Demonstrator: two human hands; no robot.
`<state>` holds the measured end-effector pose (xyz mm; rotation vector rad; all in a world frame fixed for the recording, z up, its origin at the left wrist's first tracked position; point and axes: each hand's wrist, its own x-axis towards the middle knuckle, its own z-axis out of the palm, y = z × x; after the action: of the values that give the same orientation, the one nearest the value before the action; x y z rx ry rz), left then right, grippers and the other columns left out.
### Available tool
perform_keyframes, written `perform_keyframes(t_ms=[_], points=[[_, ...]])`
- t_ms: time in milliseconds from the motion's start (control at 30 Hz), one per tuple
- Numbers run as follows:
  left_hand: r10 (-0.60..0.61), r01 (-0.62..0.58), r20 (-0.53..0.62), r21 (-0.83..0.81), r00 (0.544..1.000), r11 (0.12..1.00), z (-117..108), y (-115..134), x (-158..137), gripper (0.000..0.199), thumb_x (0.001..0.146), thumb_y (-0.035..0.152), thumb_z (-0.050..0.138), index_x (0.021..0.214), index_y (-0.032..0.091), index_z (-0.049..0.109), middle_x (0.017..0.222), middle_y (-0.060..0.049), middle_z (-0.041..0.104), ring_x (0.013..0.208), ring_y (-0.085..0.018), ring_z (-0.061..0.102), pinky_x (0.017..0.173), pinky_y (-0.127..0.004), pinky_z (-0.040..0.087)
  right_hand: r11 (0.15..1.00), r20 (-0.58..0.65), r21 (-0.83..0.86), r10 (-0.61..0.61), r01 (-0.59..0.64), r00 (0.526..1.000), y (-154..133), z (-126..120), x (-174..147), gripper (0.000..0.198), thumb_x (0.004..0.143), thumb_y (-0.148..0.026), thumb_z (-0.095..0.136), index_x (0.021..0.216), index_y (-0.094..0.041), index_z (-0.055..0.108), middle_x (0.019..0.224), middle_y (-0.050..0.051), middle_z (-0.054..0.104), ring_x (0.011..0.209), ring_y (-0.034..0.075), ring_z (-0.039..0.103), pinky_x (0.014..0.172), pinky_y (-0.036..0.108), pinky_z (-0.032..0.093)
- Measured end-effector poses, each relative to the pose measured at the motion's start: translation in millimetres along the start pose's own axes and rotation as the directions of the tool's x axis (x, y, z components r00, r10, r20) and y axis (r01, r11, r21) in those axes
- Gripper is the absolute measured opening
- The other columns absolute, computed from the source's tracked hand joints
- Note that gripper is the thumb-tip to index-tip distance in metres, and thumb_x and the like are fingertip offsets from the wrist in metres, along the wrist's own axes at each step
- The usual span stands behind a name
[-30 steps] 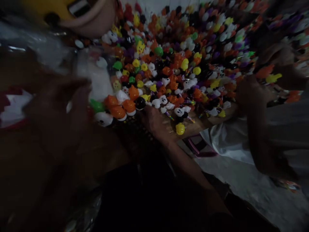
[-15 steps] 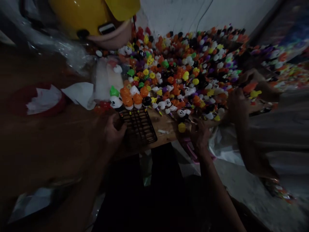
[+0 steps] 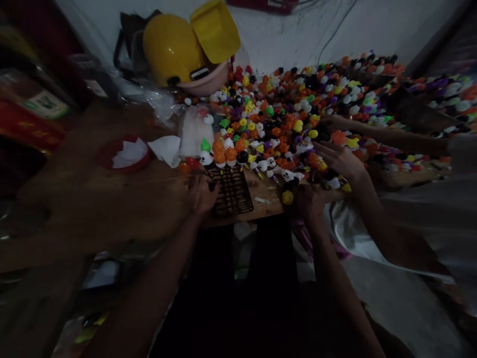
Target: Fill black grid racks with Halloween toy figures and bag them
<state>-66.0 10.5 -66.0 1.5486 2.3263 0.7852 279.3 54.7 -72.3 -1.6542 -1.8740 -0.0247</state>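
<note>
My left hand (image 3: 203, 194) grips the left edge of a black slatted rack (image 3: 234, 194), thumb toward the slats. Along the rack's far end stands a row of small toy-topped sticks, among them an orange pumpkin top (image 3: 231, 155), a white ghost-like top (image 3: 206, 158) and a black top (image 3: 243, 157). My right hand (image 3: 312, 203) is closed at the table's front edge, its fingertips dark; what they hold is hidden. Just left of it is a yellow toy top (image 3: 287, 197), with a black piece behind it.
A large heap of colourful toy tops (image 3: 283, 119) covers the table's back and right. A co-worker's hand (image 3: 345, 159) reaches into it from the right. On the left are a red dish (image 3: 143, 161) with white paper, a clear plastic bag (image 3: 162, 107) and a yellow helmet (image 3: 169, 47).
The view has swung left, so everything sits further right. The co-worker's hands have spread over the heap. My left hand stays at the rack; my right hand is slightly nearer the yellow top.
</note>
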Motion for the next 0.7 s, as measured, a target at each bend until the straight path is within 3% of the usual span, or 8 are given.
perform_keyframes(t_ms=[100,167,267,333,500,700], points=[[0.035,-0.035,0.002,0.001,0.999,0.999,-2.1,2.9,-1.5,0.008,0.097,0.028,0.057,0.101,0.021,0.059,0.125,-0.014,0.066,0.127,-0.031,0.06,0.113,-0.046,0.041,0.99,-0.087,-0.069,0.114,-0.12,0.99,-22.0,-5.2,-10.0,0.031,0.096,-0.036,0.052,0.104,-0.017,0.075,0.102,0.018,0.07,0.087,0.029,0.063,0.073,0.039,0.046],[0.061,-0.061,-0.007,0.001,0.998,0.998,-3.1,4.1,-2.4,0.007,0.098,0.026,0.057,0.101,0.021,0.062,0.124,-0.012,0.067,0.126,-0.028,0.06,0.112,-0.043,0.042,0.986,-0.143,-0.016,0.162,-0.166,0.976,-38.2,-1.1,-10.0,0.034,0.095,-0.039,0.052,0.108,-0.015,0.072,0.104,0.021,0.07,0.094,0.033,0.065,0.079,0.043,0.049],[0.082,-0.082,-0.051,0.002,0.995,0.997,-2.3,2.8,-0.7,0.006,0.098,0.024,0.059,0.101,0.021,0.064,0.123,-0.01,0.068,0.124,-0.027,0.061,0.11,-0.043,0.043,0.978,-0.138,0.188,0.12,-0.093,0.983,-61.8,13.7,-8.0,0.043,0.094,-0.047,0.051,0.113,-0.012,0.068,0.106,0.024,0.071,0.097,0.036,0.067,0.084,0.048,0.052],[0.095,-0.095,-0.082,-0.006,0.992,0.995,-0.2,-0.3,2.7,0.005,0.096,0.022,0.062,0.099,0.021,0.065,0.119,-0.009,0.069,0.119,-0.026,0.063,0.108,-0.042,0.045,0.954,-0.103,0.298,0.074,-0.04,0.992,-70.6,24.2,-13.3,0.048,0.093,-0.055,0.05,0.111,-0.013,0.068,0.101,0.023,0.071,0.09,0.034,0.067,0.08,0.047,0.053],[0.117,-0.124,-0.111,-0.056,0.987,0.991,7.6,-13.8,9.7,0.007,0.089,0.022,0.068,0.085,0.022,0.063,0.102,-0.006,0.069,0.104,-0.023,0.067,0.1,-0.038,0.052,0.922,-0.077,0.379,0.119,-0.081,0.99,-49.0,33.8,-44.1,0.049,0.092,-0.061,0.051,0.103,-0.017,0.07,0.086,0.012,0.074,0.076,0.027,0.068,0.073,0.04,0.053],[0.114,-0.121,-0.079,-0.086,0.99,0.989,14.3,-33.8,16.0,0.012,0.084,0.031,0.066,0.078,0.023,0.058,0.092,-0.007,0.069,0.097,-0.029,0.066,0.096,-0.044,0.052,0.933,0.01,0.361,-0.008,0.004,1.0,-25.0,26.1,-39.2,0.031,0.094,-0.039,0.05,0.104,-0.019,0.07,0.084,0.009,0.074,0.072,0.022,0.067,0.069,0.033,0.053]])
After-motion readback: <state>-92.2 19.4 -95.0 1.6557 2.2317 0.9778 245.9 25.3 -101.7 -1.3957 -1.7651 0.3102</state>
